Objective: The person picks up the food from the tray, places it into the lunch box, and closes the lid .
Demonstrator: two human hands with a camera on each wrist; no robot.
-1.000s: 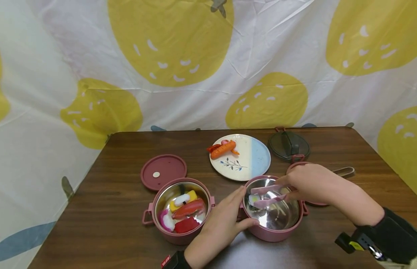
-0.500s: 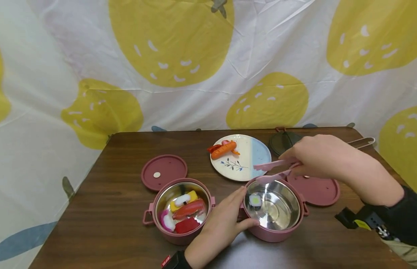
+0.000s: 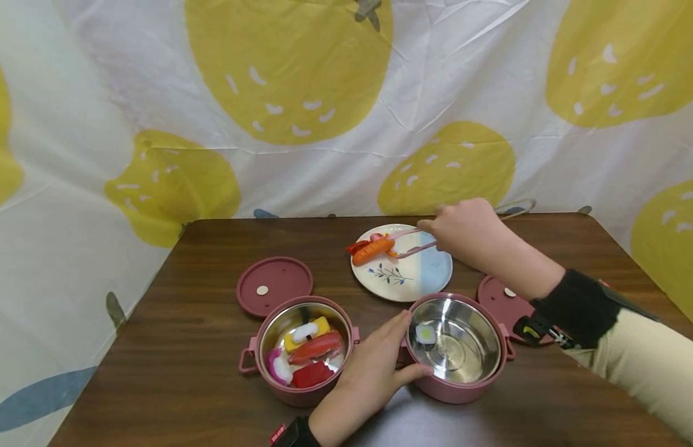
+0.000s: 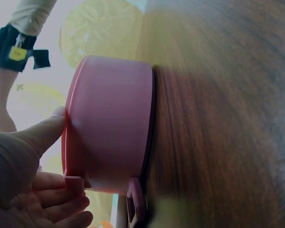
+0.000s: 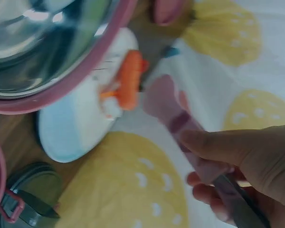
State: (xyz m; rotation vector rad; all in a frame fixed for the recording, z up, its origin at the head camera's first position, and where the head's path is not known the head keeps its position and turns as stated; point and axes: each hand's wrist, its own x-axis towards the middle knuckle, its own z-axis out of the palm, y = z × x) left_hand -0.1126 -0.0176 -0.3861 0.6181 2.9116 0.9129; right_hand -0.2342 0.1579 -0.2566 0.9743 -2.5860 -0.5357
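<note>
While the left hand [image 3: 374, 360], fingers extended, touches the pot [image 3: 458, 392], the right hand [image 3: 473, 234] grasps pink tongs [image 5: 205, 167]; beyond its fingers, the tips stand beside orange food [image 3: 373, 251] on the plate [image 3: 435, 274].

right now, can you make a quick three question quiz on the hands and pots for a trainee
1. Multiple choice. What does the right hand hold? (a) a wooden spoon (b) long pink-tipped tongs (c) a white cup

2. True or false? In the head view, the round pink steel-lined pot at the left holds more toy food pieces than the matching pot at the right.

3. Fill the gap. In the head view, the left hand touches the rim of the pot at the ____.

Key: 1. b. 2. True: several pieces against one. 3. right.
</note>
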